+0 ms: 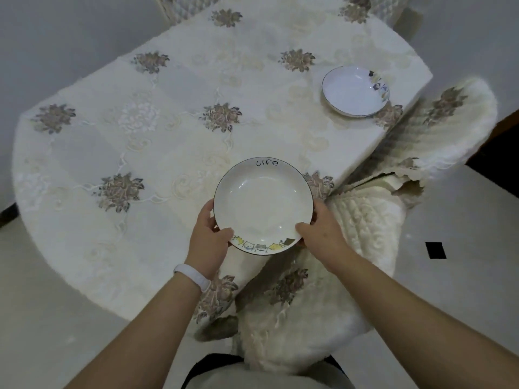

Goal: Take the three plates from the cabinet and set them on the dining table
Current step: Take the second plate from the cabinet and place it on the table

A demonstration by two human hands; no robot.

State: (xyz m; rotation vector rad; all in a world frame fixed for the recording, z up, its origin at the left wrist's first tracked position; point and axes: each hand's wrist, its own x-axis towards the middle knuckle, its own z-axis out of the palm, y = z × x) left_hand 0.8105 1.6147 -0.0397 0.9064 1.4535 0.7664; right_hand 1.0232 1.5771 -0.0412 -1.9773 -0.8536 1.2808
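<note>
I hold a white plate (pixel 262 203) with a dark rim, the word "life" at its far edge and a cartoon band at its near edge. My left hand (pixel 209 235) grips its left rim and my right hand (pixel 320 234) grips its right rim, over the near right corner of the dining table (pixel 157 141). Whether the plate touches the cloth I cannot tell. A second white plate (pixel 355 91) with a dark motif on its rim lies on the table at the far right. No third plate or cabinet is in view.
The table wears a cream embroidered cloth with flower patches. A chair (pixel 365 220) with a quilted cream cover stands at the table's right side, close under my right arm. Another covered chair (pixel 182 7) shows at the far end. Pale floor surrounds the table.
</note>
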